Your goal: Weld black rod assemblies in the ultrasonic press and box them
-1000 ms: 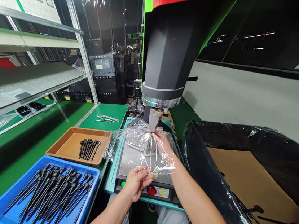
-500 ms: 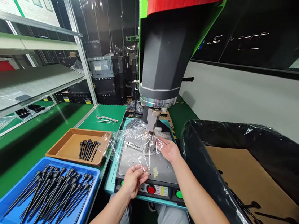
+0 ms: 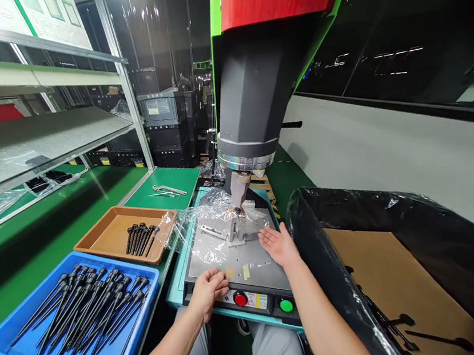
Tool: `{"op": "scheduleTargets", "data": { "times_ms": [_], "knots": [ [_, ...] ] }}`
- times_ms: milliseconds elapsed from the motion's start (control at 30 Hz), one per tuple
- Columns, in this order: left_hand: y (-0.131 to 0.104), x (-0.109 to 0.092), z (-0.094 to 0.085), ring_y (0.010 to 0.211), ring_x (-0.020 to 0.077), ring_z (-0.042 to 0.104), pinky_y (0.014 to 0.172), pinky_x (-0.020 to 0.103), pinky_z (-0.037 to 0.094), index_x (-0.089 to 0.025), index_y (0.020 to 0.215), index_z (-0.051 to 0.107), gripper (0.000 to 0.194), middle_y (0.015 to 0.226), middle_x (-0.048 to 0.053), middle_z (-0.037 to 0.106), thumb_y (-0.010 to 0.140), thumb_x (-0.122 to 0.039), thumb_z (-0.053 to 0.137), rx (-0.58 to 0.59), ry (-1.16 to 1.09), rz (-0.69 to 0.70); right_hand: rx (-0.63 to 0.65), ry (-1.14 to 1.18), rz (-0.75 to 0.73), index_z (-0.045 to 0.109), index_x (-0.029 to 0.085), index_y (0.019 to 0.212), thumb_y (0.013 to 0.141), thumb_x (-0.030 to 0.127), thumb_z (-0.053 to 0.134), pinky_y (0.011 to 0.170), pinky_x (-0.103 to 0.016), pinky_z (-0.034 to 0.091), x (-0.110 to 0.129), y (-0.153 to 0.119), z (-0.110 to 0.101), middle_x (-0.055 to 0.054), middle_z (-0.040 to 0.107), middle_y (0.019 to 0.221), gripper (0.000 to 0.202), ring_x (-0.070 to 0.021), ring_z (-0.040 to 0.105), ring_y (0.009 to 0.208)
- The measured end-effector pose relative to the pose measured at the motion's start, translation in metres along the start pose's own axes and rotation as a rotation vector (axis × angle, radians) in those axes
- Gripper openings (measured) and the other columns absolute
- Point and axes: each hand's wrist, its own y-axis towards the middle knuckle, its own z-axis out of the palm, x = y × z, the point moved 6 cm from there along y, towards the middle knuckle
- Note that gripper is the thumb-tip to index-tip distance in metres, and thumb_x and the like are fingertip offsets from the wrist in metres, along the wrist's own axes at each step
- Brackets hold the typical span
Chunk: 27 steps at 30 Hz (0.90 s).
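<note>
my right hand (image 3: 280, 247) has drawn back, fingers spread and empty, so it no longer steadies the film (image 3: 215, 210) over the plate (image 3: 216, 269), beneath the horn (image 3: 239, 189). my left hand (image 3: 207, 293) half curls, grip unclear.

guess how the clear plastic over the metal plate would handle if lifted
The clear plastic is likely floppy, given its loose wrinkles. It is probably light, as it looks thin and see-through. Its glossy shine suggests it may slip.
</note>
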Motion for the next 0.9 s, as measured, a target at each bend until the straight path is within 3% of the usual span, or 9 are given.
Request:
{"op": "scheduleTargets", "data": {
  "times_ms": [100,200,300,367,500,700,900],
  "knots": [
    [-0.009,-0.005,-0.042,0.101,0.0257,0.065,0.086,0.038,0.053,-0.015,0.111,0.06,0.056,0.112,0.016,0.066,0.068,-0.044,0.078,-0.158,0.21,0.238,-0.215,-0.14,-0.166,0.063,0.019,0.087,0.072,0.062,0.066,0.068,-0.038,0.055,-0.014,-0.023,-0.047,-0.01,0.067,0.08,0.046,-0.0248,0.065,0.074],
    [-0.021,-0.015,-0.087,0.118,0.0294,0.055,0.103,0.045,0.042,-0.017,0.119,0.058,0.053,0.125,0.015,0.06,0.074,-0.043,0.069,-0.402,0.519,0.528,-0.396,-0.518,-0.389,0.066,0.017,0.098,0.071,0.061,0.065,0.081,-0.044,0.051,-0.029,-0.065,-0.091,-0.013,0.068,0.095,0.051,-0.0298,0.064,0.089],
    [-0.02,-0.012,-0.114,0.13,0.0335,0.045,0.11,0.048,0.032,-0.017,0.126,0.054,0.062,0.135,0.016,0.052,0.072,-0.043,0.069,-0.534,0.728,0.581,-0.425,-0.956,-0.556,0.067,0.018,0.111,0.073,0.066,0.058,0.1,-0.054,0.039,-0.052,-0.106,-0.112,-0.018,0.061,0.119,0.062,-0.0382,0.054,0.113],
    [-0.01,-0.003,-0.12,0.127,0.035,0.048,0.108,0.048,0.035,-0.015,0.125,0.055,0.065,0.131,0.016,0.056,0.069,-0.045,0.072,-0.474,0.735,0.512,-0.394,-1.082,-0.558,0.06,0.018,0.126,0.075,0.069,0.053,0.103,-0.055,0.036,-0.071,-0.121,-0.122,-0.018,0.054,0.128,0.071,-0.0396,0.049,0.122],
    [0.006,0.009,-0.121,0.113,0.0326,0.059,0.1,0.045,0.042,-0.016,0.119,0.059,0.06,0.118,0.013,0.065,0.07,-0.048,0.071,-0.361,0.673,0.473,-0.298,-1.116,-0.488,0.041,0.023,0.144,0.08,0.069,0.05,0.103,-0.051,0.041,-0.094,-0.129,-0.134,-0.015,0.047,0.137,0.08,-0.0371,0.047,0.127],
    [0.012,0.012,-0.127,0.111,0.0325,0.06,0.1,0.045,0.043,-0.017,0.115,0.062,0.06,0.114,0.012,0.067,0.066,-0.05,0.075,-0.359,0.615,0.493,-0.238,-1.131,-0.487,0.036,0.026,0.147,0.081,0.067,0.051,0.103,-0.05,0.042,-0.099,-0.127,-0.143,-0.012,0.044,0.143,0.079,-0.0359,0.045,0.13],
    [0.015,0.019,-0.129,0.112,0.0309,0.06,0.101,0.043,0.043,-0.015,0.116,0.061,0.068,0.117,0.014,0.065,0.063,-0.053,0.077,-0.337,0.508,0.509,-0.259,-1.116,-0.507,0.033,0.02,0.148,0.082,0.067,0.049,0.106,-0.051,0.038,-0.103,-0.132,-0.14,-0.016,0.04,0.146,0.082,-0.0359,0.04,0.133]
  ]
}}
